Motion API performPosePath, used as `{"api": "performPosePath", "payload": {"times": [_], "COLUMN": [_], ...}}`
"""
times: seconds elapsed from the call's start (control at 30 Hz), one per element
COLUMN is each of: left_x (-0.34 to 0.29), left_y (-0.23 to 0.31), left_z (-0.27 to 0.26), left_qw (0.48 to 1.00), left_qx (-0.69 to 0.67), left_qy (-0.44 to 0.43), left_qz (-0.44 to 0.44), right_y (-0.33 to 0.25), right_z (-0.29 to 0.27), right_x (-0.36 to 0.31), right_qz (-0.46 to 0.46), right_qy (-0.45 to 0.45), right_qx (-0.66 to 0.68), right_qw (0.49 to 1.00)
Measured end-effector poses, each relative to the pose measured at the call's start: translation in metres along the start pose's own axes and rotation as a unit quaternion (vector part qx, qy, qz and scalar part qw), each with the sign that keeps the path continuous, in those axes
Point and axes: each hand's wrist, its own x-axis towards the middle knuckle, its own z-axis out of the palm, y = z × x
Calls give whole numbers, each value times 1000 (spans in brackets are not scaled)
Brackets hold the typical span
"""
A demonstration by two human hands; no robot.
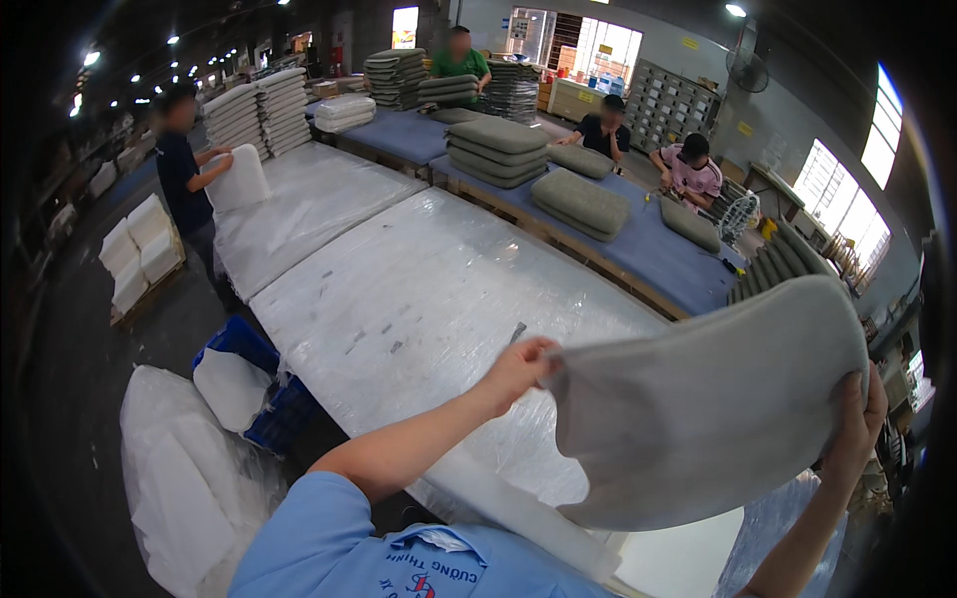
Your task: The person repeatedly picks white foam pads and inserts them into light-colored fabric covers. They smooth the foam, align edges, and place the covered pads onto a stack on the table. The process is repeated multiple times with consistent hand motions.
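Note:
A grey fabric cushion cover (708, 399) is held up in front of me, above the near right part of the table. My left hand (518, 374) pinches its left corner, where the cloth sags in folds. On the far right edge, my right hand (855, 424) grips the cover with the thumb on the near face. The cover's right part looks smooth and rounded; whether anything is inside cannot be made out. White foam pads (688, 553) lie below the cover, close to my body and partly hidden by it.
A plastic-covered table (399, 289) stretches away from me. Behind it, a blue table (658, 239) bears grey cushions (583, 204) and several people sit or stand there. Another person (184, 159) handles white foam at left. A blue crate (284, 414) and white bag (189, 488) stand near left.

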Motion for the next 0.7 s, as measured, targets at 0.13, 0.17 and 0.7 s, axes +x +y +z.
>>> {"api": "performPosePath", "payload": {"times": [0.13,0.17,0.7], "left_x": [-12,-15,-31], "left_y": [-11,-14,14], "left_z": [21,22,67], "left_qw": [994,994,902], "left_qx": [-81,-75,-306], "left_qy": [21,11,-253], "left_qz": [-72,-82,-168], "right_y": [-9,-6,6], "right_z": [-1,3,-125], "right_x": [-2,-7,-51], "right_qz": [34,25,-16], "right_qy": [-81,-72,104], "right_qx": [85,78,-165], "right_qw": [993,994,981]}}
